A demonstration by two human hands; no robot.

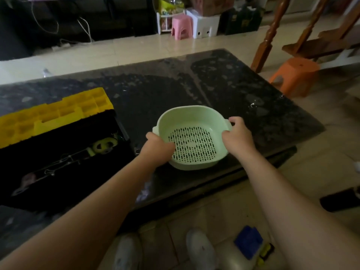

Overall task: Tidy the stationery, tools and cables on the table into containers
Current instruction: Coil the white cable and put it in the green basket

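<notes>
A pale green perforated basket (pixel 187 115) sits near the front edge of the dark stone table (pixel 233 90), tilted slightly toward me and with nothing inside. My left hand (pixel 157 146) grips its left rim and my right hand (pixel 236 134) grips its right rim by the small handle. To the left stands an open black toolbox (pixel 64 152) with a yellow compartment lid (pixel 54 115). Inside it lie a roll of yellowish tape (pixel 103 146), thin metal tools and a pale tool, all dim.
An orange stool (pixel 294 75) and a wooden stair post (pixel 268 34) stand past the table's right end. A pink stool (pixel 181 26) is at the back. On the floor by my shoes lie a white bottle (pixel 231 256) and a blue item (pixel 248 241).
</notes>
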